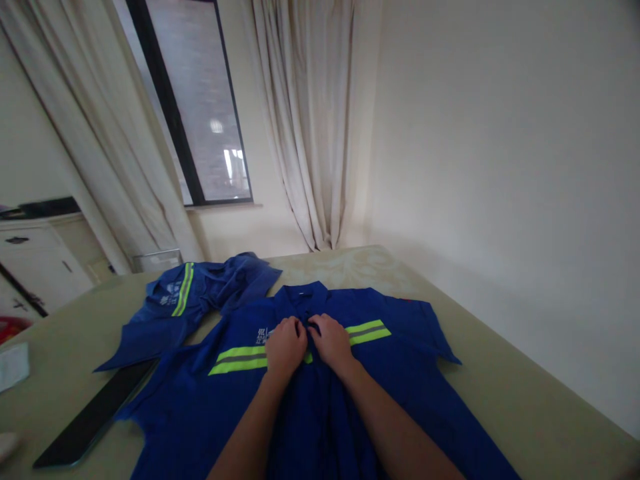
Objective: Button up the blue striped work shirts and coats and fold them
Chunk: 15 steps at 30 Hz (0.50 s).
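Curtains (pixel 310 120) flank dark-framed window (pixel 200 100); pale wall (pixel 500 167) right, cabinet (pixel 37 257) left.

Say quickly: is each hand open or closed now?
Left hand: curled over the nearer blue work shirt; grip cannot be told.
Right hand: curled over it; grip cannot be told.

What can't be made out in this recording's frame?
All in the head view:
Exactly what the left hand and right hand pinch: hidden by the hands themselves.
Lower hem of the spread blue garment: cut off by the bottom edge.
Its white chest print: too small and blurred to read.
Pale object, lower left: cut off by the left edge.
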Motion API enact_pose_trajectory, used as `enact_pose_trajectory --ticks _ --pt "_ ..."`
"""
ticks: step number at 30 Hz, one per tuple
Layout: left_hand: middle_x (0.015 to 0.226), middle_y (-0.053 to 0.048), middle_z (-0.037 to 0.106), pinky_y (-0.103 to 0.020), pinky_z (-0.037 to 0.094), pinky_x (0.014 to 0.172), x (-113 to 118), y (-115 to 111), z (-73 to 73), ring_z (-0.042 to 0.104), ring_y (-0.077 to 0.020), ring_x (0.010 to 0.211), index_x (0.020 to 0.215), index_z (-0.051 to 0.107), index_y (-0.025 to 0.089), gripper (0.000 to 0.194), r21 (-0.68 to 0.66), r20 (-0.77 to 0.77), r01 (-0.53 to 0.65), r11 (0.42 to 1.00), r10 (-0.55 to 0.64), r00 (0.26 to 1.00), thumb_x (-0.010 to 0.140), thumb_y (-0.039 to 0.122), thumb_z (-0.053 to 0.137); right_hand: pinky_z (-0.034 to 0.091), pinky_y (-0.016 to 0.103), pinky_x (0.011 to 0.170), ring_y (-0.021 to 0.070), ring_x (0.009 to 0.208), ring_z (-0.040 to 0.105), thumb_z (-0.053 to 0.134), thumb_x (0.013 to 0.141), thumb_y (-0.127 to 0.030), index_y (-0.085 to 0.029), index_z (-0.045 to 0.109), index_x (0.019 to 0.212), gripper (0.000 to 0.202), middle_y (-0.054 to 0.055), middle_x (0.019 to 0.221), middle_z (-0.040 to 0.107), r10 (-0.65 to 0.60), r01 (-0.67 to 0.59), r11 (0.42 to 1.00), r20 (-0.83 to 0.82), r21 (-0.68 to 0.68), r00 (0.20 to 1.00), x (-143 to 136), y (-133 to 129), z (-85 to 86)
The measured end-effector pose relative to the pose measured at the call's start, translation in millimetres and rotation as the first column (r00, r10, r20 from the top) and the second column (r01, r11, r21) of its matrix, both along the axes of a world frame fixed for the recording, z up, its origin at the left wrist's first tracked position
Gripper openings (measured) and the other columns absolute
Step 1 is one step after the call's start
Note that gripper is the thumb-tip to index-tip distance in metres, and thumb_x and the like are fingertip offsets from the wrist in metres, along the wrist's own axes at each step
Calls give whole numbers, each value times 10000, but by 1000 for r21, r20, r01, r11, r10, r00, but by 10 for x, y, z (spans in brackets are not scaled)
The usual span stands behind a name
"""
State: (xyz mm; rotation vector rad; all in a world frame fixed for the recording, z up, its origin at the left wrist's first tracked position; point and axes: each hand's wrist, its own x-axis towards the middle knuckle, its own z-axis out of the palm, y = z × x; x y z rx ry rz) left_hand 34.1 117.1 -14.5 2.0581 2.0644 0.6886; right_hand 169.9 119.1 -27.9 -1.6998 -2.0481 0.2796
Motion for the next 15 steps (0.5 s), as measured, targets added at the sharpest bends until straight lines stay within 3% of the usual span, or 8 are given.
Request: enact_pose_trajectory --ticks 3,6,15 --pt "1002 -70 724 -323 465 816 5 37 -124 688 -236 954 965 689 212 211 53 74 61 997 -65 995 988 312 505 441 273 723 190 944 682 539 990 -303 -333 670 1168 222 -3 1077 705 18 -19 1000 9 6 1000 5 25 -1" --pt "987 -23 720 -276 458 801 -54 45 -187 679 -185 922 987 684 236 140 80 135 112 990 -122 983 967 236 545 441 272 729 189 942 675 532 998 -321 -303 673 1137 199 6 1074 702 19 -20 1000 40 18 999 -12 40 -3" --pt "968 -35 712 -308 471 806 -80 99 -238 672 -202 889 968 651 226 129 126 253 43 991 -74 965 955 235 523 430 242 681 163 932 626 416 1066 -294 -263 677 1054 264 26 1065 629 104 -123 983 138 139 985 -42 -2 55"
